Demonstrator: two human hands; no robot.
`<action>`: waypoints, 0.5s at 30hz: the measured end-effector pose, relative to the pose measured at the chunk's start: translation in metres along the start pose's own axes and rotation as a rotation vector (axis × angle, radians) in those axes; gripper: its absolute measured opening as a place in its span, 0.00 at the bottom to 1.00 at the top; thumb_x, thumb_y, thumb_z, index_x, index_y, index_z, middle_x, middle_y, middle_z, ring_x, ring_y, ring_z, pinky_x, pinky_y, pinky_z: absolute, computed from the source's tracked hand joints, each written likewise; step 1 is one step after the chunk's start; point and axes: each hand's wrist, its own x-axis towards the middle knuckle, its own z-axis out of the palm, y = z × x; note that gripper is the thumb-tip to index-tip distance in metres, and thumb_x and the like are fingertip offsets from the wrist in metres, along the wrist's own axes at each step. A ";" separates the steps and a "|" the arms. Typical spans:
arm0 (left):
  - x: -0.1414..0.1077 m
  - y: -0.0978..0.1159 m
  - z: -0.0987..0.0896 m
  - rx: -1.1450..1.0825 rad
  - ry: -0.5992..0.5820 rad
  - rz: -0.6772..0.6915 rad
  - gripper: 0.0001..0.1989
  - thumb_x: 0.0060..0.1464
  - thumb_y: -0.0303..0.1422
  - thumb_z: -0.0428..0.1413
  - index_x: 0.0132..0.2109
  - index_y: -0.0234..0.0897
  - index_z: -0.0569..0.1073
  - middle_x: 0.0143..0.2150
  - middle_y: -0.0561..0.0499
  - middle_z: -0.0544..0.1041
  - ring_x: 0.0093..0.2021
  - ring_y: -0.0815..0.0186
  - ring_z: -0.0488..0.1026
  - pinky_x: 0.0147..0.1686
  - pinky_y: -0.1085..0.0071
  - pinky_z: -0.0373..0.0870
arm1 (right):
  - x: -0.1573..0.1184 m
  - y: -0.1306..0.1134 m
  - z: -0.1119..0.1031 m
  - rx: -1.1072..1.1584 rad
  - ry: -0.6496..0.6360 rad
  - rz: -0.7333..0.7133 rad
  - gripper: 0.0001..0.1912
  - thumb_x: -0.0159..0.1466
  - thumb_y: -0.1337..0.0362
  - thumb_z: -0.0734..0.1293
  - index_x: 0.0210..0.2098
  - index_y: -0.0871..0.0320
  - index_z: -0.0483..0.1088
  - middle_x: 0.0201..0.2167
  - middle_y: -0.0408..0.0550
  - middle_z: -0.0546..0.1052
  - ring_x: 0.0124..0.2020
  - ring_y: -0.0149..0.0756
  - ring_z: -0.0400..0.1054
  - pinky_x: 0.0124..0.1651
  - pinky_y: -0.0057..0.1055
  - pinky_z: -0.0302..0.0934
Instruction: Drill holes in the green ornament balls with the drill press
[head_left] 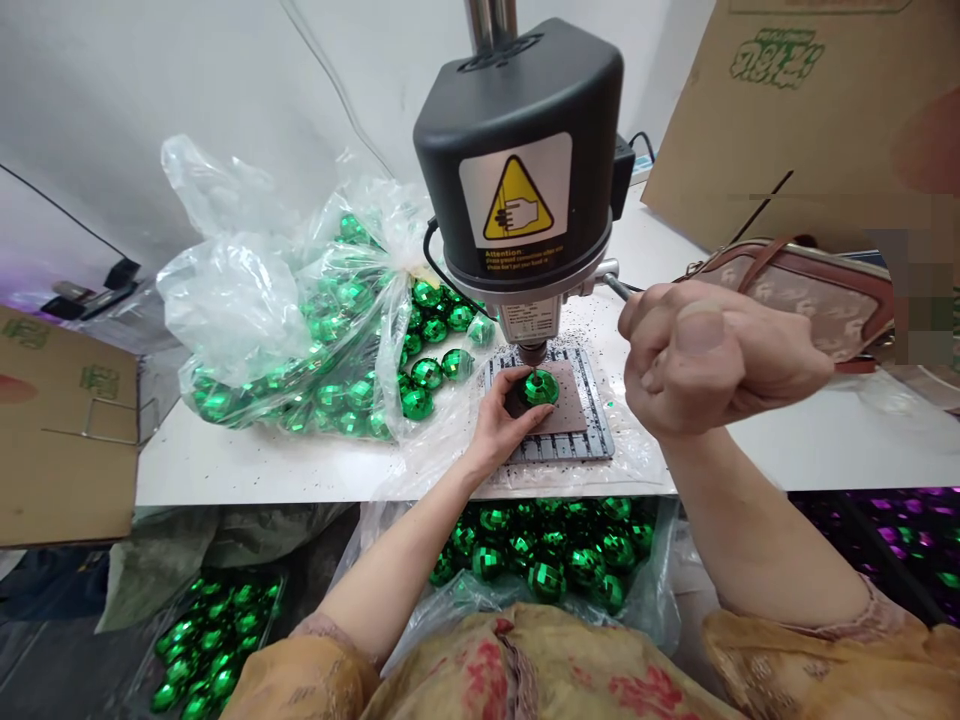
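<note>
Under the black drill press, my left hand grips a shiny green mirror ball between thumb and fingers. The ball rests on a brownish square pad over the slotted metal base. Directly above it is the drill chuck; whether the bit touches the ball is hard to make out. My right hand is closed in a fist around the feed lever on the press's right side. The lever's far end is hidden inside the fist.
A clear plastic bag spills more green balls onto the white table at left. Below the table edge, a lined container holds many green balls. A handbag and cardboard box stand at right; another box is at left.
</note>
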 end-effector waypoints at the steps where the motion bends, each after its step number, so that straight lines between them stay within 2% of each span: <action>1: 0.000 0.000 0.000 -0.004 0.001 -0.001 0.28 0.53 0.43 0.68 0.56 0.39 0.70 0.55 0.43 0.77 0.56 0.56 0.75 0.58 0.58 0.72 | 0.001 0.001 0.001 0.025 0.011 -0.047 0.26 0.66 0.69 0.63 0.16 0.59 0.46 0.13 0.38 0.53 0.14 0.21 0.49 0.19 0.29 0.41; 5: 0.001 0.000 0.001 -0.009 0.005 -0.001 0.27 0.53 0.43 0.68 0.56 0.40 0.70 0.55 0.43 0.77 0.56 0.56 0.76 0.58 0.57 0.72 | 0.002 0.003 0.000 0.033 -0.041 -0.077 0.25 0.66 0.69 0.63 0.17 0.58 0.46 0.14 0.37 0.53 0.15 0.21 0.50 0.19 0.28 0.45; 9: 0.001 0.000 0.001 0.001 0.001 0.004 0.27 0.53 0.43 0.68 0.55 0.40 0.70 0.56 0.43 0.77 0.57 0.56 0.75 0.59 0.56 0.71 | -0.005 0.008 -0.002 0.035 -0.028 -0.109 0.25 0.66 0.67 0.63 0.18 0.58 0.45 0.14 0.37 0.53 0.14 0.22 0.49 0.18 0.28 0.45; 13: 0.000 0.000 0.001 -0.008 0.013 0.003 0.27 0.52 0.43 0.68 0.55 0.40 0.70 0.54 0.44 0.77 0.55 0.56 0.76 0.58 0.57 0.72 | -0.013 0.007 -0.006 0.045 -0.027 -0.139 0.25 0.64 0.71 0.63 0.19 0.57 0.43 0.13 0.37 0.52 0.14 0.22 0.47 0.18 0.29 0.45; 15: 0.000 0.001 0.001 0.002 0.019 0.003 0.27 0.52 0.42 0.68 0.55 0.40 0.70 0.53 0.44 0.77 0.54 0.57 0.76 0.57 0.57 0.73 | -0.008 -0.001 -0.006 -0.064 -0.104 -0.037 0.26 0.66 0.68 0.61 0.18 0.57 0.42 0.12 0.37 0.50 0.13 0.23 0.46 0.19 0.30 0.45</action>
